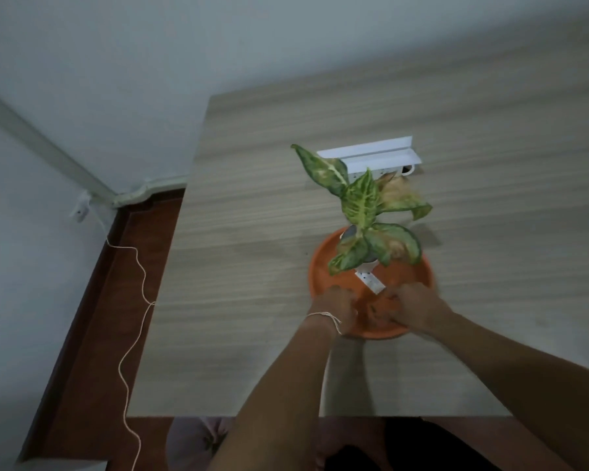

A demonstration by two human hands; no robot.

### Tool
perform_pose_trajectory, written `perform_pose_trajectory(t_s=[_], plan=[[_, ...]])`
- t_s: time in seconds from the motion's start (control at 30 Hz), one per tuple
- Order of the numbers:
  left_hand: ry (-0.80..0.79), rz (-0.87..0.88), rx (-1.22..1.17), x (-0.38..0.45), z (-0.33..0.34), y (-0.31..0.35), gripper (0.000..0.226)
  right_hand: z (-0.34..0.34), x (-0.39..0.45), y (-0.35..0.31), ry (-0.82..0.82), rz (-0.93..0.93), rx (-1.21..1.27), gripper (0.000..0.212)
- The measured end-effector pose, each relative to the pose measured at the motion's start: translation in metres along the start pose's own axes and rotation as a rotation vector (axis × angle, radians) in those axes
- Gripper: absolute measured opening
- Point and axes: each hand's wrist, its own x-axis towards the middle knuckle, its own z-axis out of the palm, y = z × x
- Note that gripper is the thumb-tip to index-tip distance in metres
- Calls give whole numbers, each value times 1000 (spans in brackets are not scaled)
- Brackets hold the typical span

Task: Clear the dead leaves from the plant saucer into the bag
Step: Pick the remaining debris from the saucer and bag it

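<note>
An orange plant saucer (419, 273) sits on the wooden table with a small potted plant (363, 205) standing in it; its leaves are green with yellow and brown patches. A white tag (371, 282) lies against the pot. Both hands reach into the near part of the saucer, close together. My left hand (335, 309), with a white string around the wrist, is curled with its fingers down in the saucer. My right hand (412, 307) is likewise curled beside it. The frame is blurred, so what lies under the fingers is hidden. No bag is in view.
A white power strip box (371, 156) lies on the table (252, 266) behind the plant. The table's left edge borders a dark red floor (92, 334), where a thin white cord (130, 334) trails from a wall socket (80, 209).
</note>
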Motion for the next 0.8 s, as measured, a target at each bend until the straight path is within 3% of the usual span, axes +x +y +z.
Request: perform_pose_trajectory(t_s=[0.13, 0.27, 0.43, 0.63, 0.8], plan=[[-92, -63, 120, 19, 13, 9, 44, 6, 8, -3, -26, -14, -39, 44], [-123, -94, 101, 24, 16, 19, 38, 21, 19, -11, -131, -75, 23, 41], [-83, -88, 80, 27, 18, 23, 28, 29, 27, -10, -136, -148, -83, 22], [-40, -64, 78, 33, 28, 35, 21, 35, 27, -10, -172, -213, -188, 21], [-41, -109, 21, 34, 34, 39, 19, 35, 22, -17, -193, -159, -240, 21]])
